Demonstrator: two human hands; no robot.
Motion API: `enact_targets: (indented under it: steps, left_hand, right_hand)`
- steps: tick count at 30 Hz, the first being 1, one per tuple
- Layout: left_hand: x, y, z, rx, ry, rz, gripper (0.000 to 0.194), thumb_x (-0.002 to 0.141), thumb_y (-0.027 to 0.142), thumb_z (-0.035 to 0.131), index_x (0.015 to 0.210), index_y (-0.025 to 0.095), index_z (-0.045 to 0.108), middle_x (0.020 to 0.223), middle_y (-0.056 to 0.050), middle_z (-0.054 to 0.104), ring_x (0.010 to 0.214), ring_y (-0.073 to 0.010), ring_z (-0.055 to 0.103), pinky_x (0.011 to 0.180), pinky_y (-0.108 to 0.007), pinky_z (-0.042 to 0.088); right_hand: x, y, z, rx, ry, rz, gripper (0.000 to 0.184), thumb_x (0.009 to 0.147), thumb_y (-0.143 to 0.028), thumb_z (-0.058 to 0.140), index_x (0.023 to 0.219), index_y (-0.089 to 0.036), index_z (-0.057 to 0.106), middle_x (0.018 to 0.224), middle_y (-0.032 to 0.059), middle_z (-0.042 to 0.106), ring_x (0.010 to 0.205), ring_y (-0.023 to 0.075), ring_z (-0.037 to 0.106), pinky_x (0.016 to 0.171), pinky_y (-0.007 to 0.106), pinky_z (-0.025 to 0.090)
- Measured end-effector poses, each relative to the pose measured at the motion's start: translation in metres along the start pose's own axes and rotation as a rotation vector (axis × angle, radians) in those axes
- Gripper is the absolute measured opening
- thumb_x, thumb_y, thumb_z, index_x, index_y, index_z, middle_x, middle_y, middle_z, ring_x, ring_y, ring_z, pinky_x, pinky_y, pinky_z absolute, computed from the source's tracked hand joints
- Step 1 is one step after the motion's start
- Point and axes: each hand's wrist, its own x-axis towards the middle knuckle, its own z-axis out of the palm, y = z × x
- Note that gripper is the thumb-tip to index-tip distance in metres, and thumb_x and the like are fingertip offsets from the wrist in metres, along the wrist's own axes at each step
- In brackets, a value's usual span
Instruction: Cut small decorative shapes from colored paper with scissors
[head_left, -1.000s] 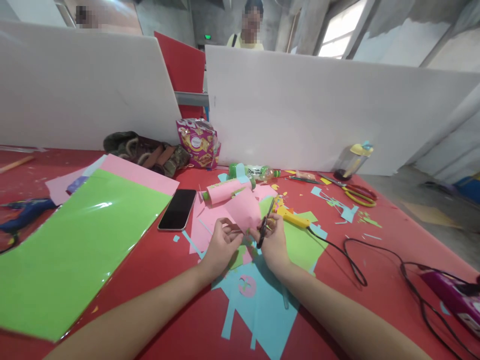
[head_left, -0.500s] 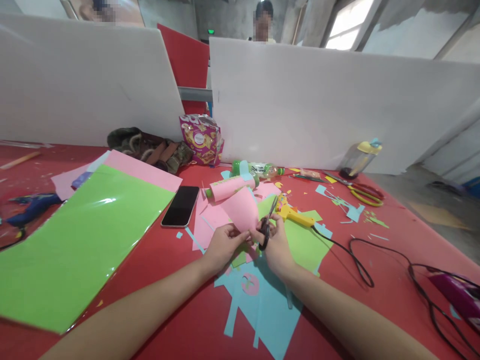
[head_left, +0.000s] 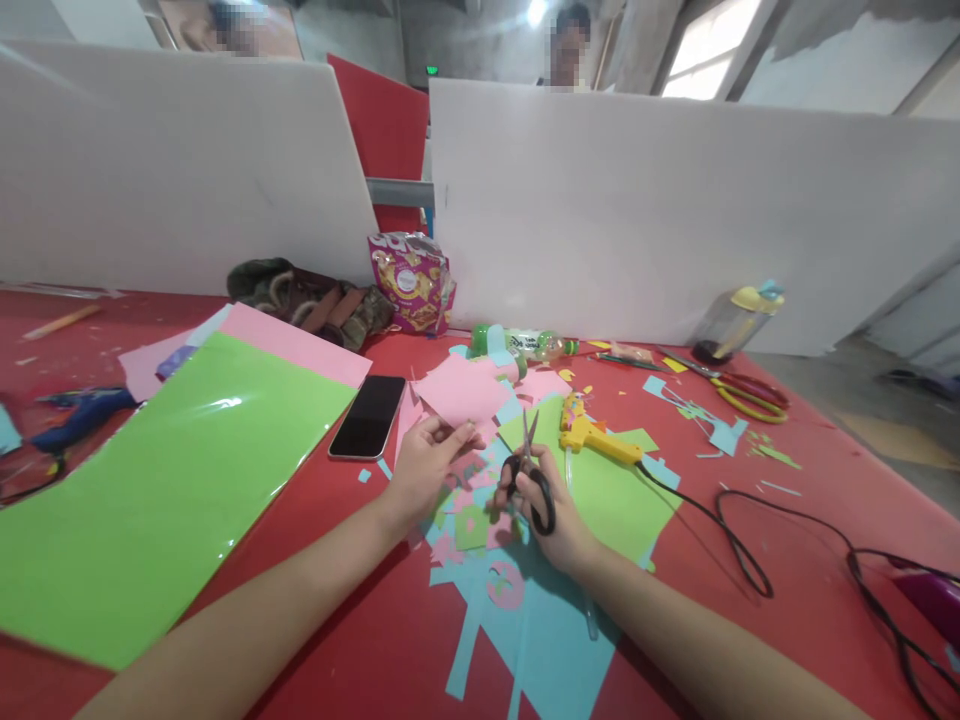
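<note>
My left hand (head_left: 422, 462) pinches a piece of pink paper (head_left: 459, 390) by its near edge and lifts it above the red table (head_left: 315, 540). My right hand (head_left: 546, 505) grips small black-handled scissors (head_left: 526, 468), blades pointing up and away, a short gap to the right of the pink paper. Below both hands lie pink, green and light-blue paper scraps (head_left: 480, 520) on a cut light-blue sheet (head_left: 540, 630).
A large green sheet (head_left: 150, 480) over pink sheets lies left, a black phone (head_left: 369, 416) beside it. A yellow glue gun (head_left: 592, 436) with black cable (head_left: 739, 545), red-yellow scissors (head_left: 750, 392), a bottle (head_left: 735, 320), a snack bag (head_left: 411, 282) and white partitions (head_left: 637, 200) stand beyond. A person stands behind the partitions.
The scissors have come away from the pink paper and my right hand has dropped lower. The pink paper now lies flatter in my left hand. The camera has shifted slightly.
</note>
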Motion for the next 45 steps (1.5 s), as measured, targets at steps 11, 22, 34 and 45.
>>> enact_targets:
  steps: [11,22,34,45]
  left_hand:
    - [-0.005,0.009,0.003,0.157,0.015,0.045,0.019,0.065,0.027,0.062,0.073,0.012,0.054,0.059,0.001,0.06,0.06,-0.0106,0.06,0.062,-0.022,0.048]
    - [-0.022,0.02,0.013,0.401,-0.013,0.09,0.019,0.069,0.029,0.057,0.077,0.011,0.054,0.063,-0.003,0.062,0.061,-0.0134,0.06,0.057,-0.022,0.045]
    - [-0.023,0.014,0.012,0.457,0.021,0.086,0.02,0.068,0.031,0.058,0.072,0.012,0.053,0.06,-0.003,0.062,0.059,-0.0142,0.059,0.055,-0.023,0.044]
    - [-0.021,0.014,0.01,0.44,-0.013,0.077,0.02,0.069,0.032,0.058,0.068,0.014,0.051,0.058,-0.001,0.063,0.057,-0.0125,0.059,0.053,-0.021,0.042]
  right_hand:
    - [-0.005,-0.008,0.005,-0.129,-0.185,0.204,0.032,0.069,-0.041,0.056,0.087,-0.024,0.037,0.063,-0.0047,0.055,0.044,0.0079,0.049,0.04,0.018,0.032]
    - [-0.006,-0.008,0.009,-0.167,-0.172,0.174,0.029,0.069,-0.04,0.056,0.086,-0.023,0.039,0.059,-0.0058,0.05,0.045,0.0076,0.045,0.038,0.016,0.031]
    - [-0.007,-0.008,0.011,-0.202,-0.127,0.143,0.028,0.069,-0.039,0.056,0.086,-0.023,0.039,0.059,-0.0072,0.048,0.043,0.0062,0.046,0.036,0.015,0.032]
    - [-0.008,-0.006,0.012,-0.21,-0.086,0.126,0.025,0.071,-0.035,0.056,0.085,-0.023,0.04,0.055,-0.0084,0.046,0.037,0.005,0.042,0.032,0.014,0.031]
